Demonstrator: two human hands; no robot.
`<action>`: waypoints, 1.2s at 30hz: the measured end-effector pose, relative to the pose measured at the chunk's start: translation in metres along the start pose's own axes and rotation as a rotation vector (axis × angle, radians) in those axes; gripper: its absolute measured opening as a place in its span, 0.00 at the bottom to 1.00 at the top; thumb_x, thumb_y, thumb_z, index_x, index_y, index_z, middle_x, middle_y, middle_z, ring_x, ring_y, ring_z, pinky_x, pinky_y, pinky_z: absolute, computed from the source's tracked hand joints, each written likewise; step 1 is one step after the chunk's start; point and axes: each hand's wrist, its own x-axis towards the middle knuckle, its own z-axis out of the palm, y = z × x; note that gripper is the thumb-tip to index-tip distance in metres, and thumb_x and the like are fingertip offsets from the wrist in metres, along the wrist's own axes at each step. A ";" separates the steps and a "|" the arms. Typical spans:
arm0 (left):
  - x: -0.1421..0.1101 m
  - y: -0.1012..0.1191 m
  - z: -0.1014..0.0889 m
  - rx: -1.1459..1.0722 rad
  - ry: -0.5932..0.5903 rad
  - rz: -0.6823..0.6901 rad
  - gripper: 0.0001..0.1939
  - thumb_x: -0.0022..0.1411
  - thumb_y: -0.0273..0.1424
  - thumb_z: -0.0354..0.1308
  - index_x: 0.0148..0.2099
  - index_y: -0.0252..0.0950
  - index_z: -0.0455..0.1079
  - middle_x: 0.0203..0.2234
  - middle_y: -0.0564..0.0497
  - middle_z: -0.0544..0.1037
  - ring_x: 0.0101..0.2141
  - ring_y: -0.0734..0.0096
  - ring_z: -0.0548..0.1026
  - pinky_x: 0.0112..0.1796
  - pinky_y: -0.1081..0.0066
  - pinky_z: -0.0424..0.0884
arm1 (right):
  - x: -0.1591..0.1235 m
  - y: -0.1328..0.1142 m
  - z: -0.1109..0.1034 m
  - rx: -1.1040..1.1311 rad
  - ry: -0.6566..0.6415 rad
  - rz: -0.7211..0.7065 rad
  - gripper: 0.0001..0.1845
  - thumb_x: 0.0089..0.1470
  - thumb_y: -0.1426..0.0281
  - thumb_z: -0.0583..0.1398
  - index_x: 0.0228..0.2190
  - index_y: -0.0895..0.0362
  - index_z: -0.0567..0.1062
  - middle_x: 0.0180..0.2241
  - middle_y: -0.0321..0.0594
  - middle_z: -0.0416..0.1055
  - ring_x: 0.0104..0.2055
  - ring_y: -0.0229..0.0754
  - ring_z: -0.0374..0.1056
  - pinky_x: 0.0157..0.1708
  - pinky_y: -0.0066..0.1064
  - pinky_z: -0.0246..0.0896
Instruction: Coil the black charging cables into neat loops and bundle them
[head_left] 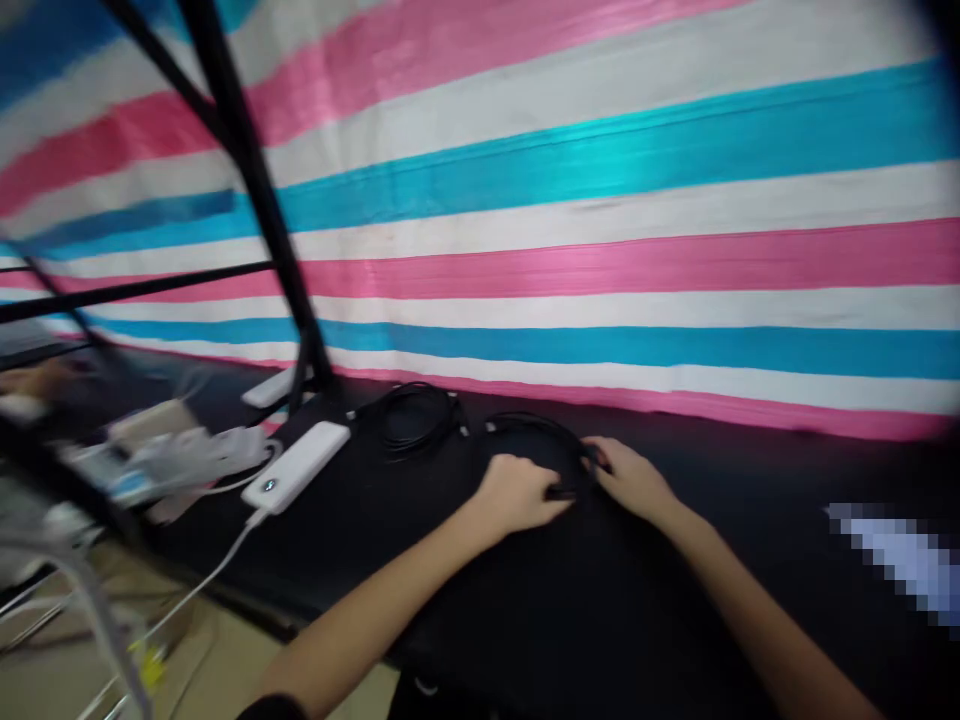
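A thin black cable [534,418] with a metal plug at its far left end curves across the black table between my hands. My left hand [519,492] is closed around a dark stretch of it, the fingers curled and the thumb pointing right. Just to the right, my right hand [624,474] pinches the cable near its bend. Against the black tabletop, the part between the hands is hard to make out. Left of them lies a second black cable [414,420], coiled in loops, with metal plugs showing at its ends.
A white power bank [297,466] with a white cord plugged in lies left on the black table [480,620]. Beyond it are a black metal frame [259,190], a blurred power strip [195,455] and another person's hand [37,382]. A striped sheet [600,240] hangs behind.
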 end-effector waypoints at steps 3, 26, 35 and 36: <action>-0.005 -0.007 -0.004 -0.102 -0.039 -0.083 0.16 0.59 0.44 0.53 0.30 0.40 0.76 0.24 0.49 0.80 0.25 0.65 0.77 0.24 0.72 0.58 | -0.004 -0.014 -0.010 0.013 -0.080 0.023 0.17 0.54 0.71 0.52 0.46 0.59 0.70 0.41 0.49 0.71 0.42 0.46 0.67 0.42 0.37 0.59; -0.005 0.002 0.006 -0.476 -0.165 -0.300 0.15 0.62 0.40 0.46 0.43 0.42 0.71 0.33 0.53 0.79 0.33 0.65 0.75 0.35 0.71 0.66 | -0.002 -0.036 -0.018 1.073 -0.189 0.397 0.31 0.57 0.47 0.46 0.51 0.56 0.65 0.46 0.48 0.70 0.30 0.40 0.71 0.25 0.30 0.62; 0.002 -0.003 0.003 -0.363 0.094 -0.280 0.15 0.61 0.41 0.53 0.46 0.38 0.68 0.43 0.45 0.72 0.47 0.61 0.68 0.50 0.59 0.62 | -0.005 -0.047 -0.027 0.865 0.048 0.266 0.26 0.57 0.57 0.51 0.52 0.59 0.65 0.19 0.29 0.63 0.15 0.33 0.62 0.18 0.25 0.58; 0.003 -0.009 0.003 -0.301 0.242 -0.390 0.21 0.60 0.42 0.54 0.52 0.36 0.65 0.48 0.41 0.69 0.51 0.58 0.65 0.51 0.57 0.60 | -0.006 -0.048 -0.028 0.799 0.073 0.234 0.27 0.57 0.56 0.50 0.53 0.59 0.64 0.17 0.27 0.61 0.15 0.33 0.62 0.18 0.26 0.59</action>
